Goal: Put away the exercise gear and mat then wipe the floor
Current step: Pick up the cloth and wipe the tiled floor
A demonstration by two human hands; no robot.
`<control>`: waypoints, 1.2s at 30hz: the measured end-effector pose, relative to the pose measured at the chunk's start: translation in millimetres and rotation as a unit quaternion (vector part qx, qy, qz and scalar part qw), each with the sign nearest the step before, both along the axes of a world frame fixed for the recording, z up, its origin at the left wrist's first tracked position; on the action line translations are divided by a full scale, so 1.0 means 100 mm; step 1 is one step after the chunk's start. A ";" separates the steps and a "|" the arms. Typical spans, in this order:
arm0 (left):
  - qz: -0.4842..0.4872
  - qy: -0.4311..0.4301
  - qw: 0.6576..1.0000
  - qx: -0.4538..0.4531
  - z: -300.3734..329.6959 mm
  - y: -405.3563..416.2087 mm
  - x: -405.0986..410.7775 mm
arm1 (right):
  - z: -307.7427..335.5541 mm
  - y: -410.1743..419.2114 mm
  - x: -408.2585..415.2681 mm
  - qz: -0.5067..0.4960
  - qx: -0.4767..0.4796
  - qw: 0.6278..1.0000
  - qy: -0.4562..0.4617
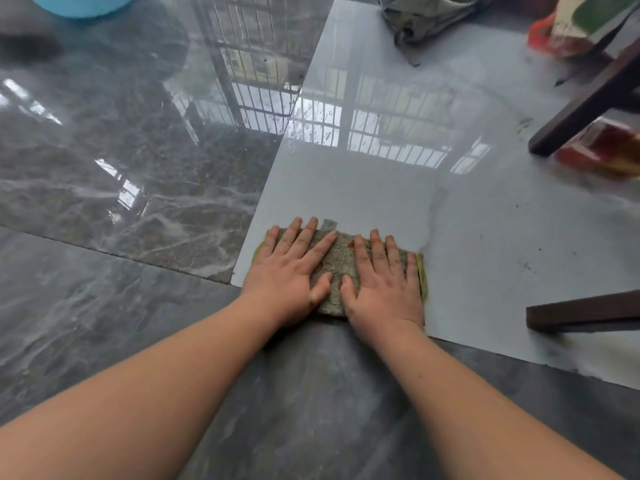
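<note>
A folded grey-green cloth (341, 263) with a yellow edge lies flat on the pale grey floor tile (381, 188), at the tile's near corner. My left hand (289, 271) presses down on the cloth's left half with straight, spread fingers. My right hand (382, 278) presses its right half the same way. The two thumbs nearly meet in the middle. Behind the cloth the pale tile shows a damper, darker patch. No exercise gear or mat is in view.
Dark marbled tiles (121, 161) cover the left and near floor. A blue tub (83, 3) sits at the top left. Dark wooden furniture legs (585, 105) (585, 311) stand at the right, with a crumpled grey cloth (422, 19) and red-orange bags (602, 150) behind.
</note>
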State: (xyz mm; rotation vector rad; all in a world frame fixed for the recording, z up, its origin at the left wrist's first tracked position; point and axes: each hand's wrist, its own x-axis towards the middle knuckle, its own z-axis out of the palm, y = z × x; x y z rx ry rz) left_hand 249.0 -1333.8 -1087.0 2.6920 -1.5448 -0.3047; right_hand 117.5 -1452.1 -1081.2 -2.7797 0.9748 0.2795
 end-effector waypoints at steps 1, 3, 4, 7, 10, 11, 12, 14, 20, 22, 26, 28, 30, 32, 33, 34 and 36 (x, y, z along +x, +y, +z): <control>0.004 0.000 1.000 -0.002 0.00 -0.06 0.05 | 0.00 -0.07 0.06 0.002 0.001 1.000 0.004; 0.010 -0.007 1.000 -0.002 -0.01 -0.19 0.16 | -0.01 -0.24 0.21 0.005 0.002 1.000 0.005; 0.013 -0.012 1.000 -0.002 -0.02 -0.27 0.23 | -0.02 -0.34 0.29 0.007 0.002 1.000 0.001; 0.027 -0.016 1.000 -0.005 -0.03 -0.55 0.48 | -0.06 -0.63 0.56 0.014 -0.004 1.000 -0.012; 0.030 -0.016 0.999 0.000 -0.05 -0.77 0.69 | -0.08 -0.89 0.81 0.019 -0.011 1.000 -0.023; 0.029 -0.016 0.999 0.003 -0.05 -0.84 0.74 | -0.08 -0.95 0.88 0.018 -0.013 0.999 -0.027; 0.029 -0.015 0.999 0.004 -0.05 -0.89 0.79 | -0.07 -1.00 0.93 0.017 -0.016 0.999 -0.029; 0.034 -0.014 0.999 0.003 -0.04 -0.98 0.89 | -0.07 -1.06 0.99 0.015 -0.016 0.999 -0.030; 0.035 -0.011 0.999 0.014 -0.03 -1.05 0.95 | -0.05 -1.15 1.08 0.025 -0.010 0.999 -0.019; 0.039 -0.010 0.999 0.015 -0.02 -1.05 0.95 | -0.04 -1.14 1.08 0.028 -0.003 1.000 -0.009; 0.027 -0.001 0.999 0.025 0.00 -0.92 0.83 | 0.01 -1.02 0.97 0.024 0.004 1.000 0.009; 0.016 0.005 0.999 0.034 0.02 -0.80 0.74 | 0.04 -0.89 0.87 0.023 0.009 1.000 0.019; 0.017 0.008 0.999 0.043 0.04 -0.66 0.62 | 0.07 -0.73 0.74 0.021 0.016 0.999 0.028; 0.023 0.011 0.999 0.047 0.05 -0.53 0.46 | 0.10 -0.55 0.61 0.020 0.026 0.999 0.042; 0.026 0.013 0.998 0.049 0.05 -0.45 0.38 | 0.11 -0.45 0.54 0.023 0.032 0.998 0.049; 0.027 0.014 0.998 0.049 0.05 -0.37 0.29 | 0.13 -0.36 0.47 0.025 0.036 0.997 0.056; 0.025 0.020 0.998 0.050 0.06 -0.19 0.15 | 0.16 -0.16 0.32 0.028 0.043 0.997 0.066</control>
